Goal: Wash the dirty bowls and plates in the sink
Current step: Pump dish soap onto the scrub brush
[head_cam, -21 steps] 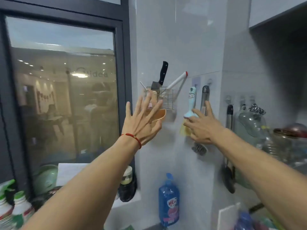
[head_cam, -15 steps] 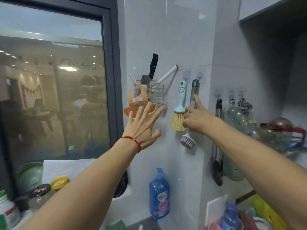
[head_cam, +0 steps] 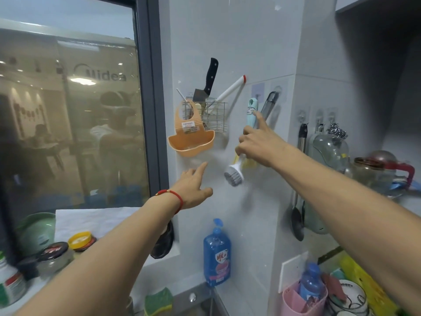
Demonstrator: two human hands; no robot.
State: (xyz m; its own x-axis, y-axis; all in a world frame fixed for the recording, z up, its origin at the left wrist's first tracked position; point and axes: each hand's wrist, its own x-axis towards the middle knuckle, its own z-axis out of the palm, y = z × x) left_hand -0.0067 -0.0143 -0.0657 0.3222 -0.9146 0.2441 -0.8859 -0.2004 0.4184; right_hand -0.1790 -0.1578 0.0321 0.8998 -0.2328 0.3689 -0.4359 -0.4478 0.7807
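Looks like the tool-grabbing step: right hand (head_cam: 257, 145) is curled round the hanging grey brush (head_cam: 234, 175), forefinger out, left hand (head_cam: 193, 188) loose-fingered by the wall, next it needs unhooking; sink and dishes are out of view.

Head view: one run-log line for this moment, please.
stage: fetching tool | right hand: grips grey dish brush at wall | left hand: open, holds nothing | dish soap bottle: untouched
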